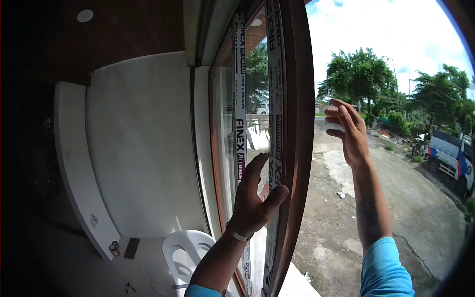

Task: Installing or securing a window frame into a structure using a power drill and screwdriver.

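My left hand (255,200), with a metal-banded watch or bracelet (238,233) at its wrist, is raised inside by the sliding window or door panels. Its fingers point up and its thumb stands apart. Behind it runs a frame strip covered in white printed protective tape (240,119); whether the hand touches it I cannot tell. A second taped strip (275,99) lies along the thick brown frame edge (297,148). My right hand (351,129) is raised on the outdoor side of that edge, fingers loosely bent and apart, holding nothing.
A white plastic chair (170,242) stands low inside, near the pale wall (143,143). Cans (115,248), a dark flat piece (131,247) and thin wire (148,279) lie on the floor. Outdoors are a concrete drive (326,213), trees (363,74) and a parked truck (448,156).
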A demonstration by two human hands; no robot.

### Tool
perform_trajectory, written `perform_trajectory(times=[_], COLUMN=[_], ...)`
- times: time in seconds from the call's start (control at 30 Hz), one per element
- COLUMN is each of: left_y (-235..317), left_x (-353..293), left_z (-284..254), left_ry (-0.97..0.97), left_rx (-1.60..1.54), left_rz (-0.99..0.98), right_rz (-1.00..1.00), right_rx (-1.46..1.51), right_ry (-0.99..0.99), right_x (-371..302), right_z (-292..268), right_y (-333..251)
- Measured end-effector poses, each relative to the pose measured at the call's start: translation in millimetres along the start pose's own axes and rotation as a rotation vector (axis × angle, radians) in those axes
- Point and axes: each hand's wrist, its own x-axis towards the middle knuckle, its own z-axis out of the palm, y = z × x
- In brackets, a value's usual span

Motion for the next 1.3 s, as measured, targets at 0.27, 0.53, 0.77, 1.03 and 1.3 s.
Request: perform_trajectory(times=[0.27,0.53,0.77,1.03,1.3], left_y=[52,48,71,82,69], left_x=[135,146,146,247,263], left_z=[53,55,57,33,33], left_ry=[0.123,0.22,0.193,0.241,0.349], left_rx=[0.027,0.186,0.294,0.104,0.236], left_rz=[0.031,-0.021,-0.164,-0.03,0.037], right_rz=[0.079,0.37,0.365,0.263,0.206], right_rx=[0.355,0.456,0.306,0.349,0.361], right_ry=[-0.305,-0.342,-0.217,-0.206,-0.188], right_x=[134,196,189,174,192], right_z=[69,81,76,90,93], right_y=[-83,-74,-70,-81,-70])
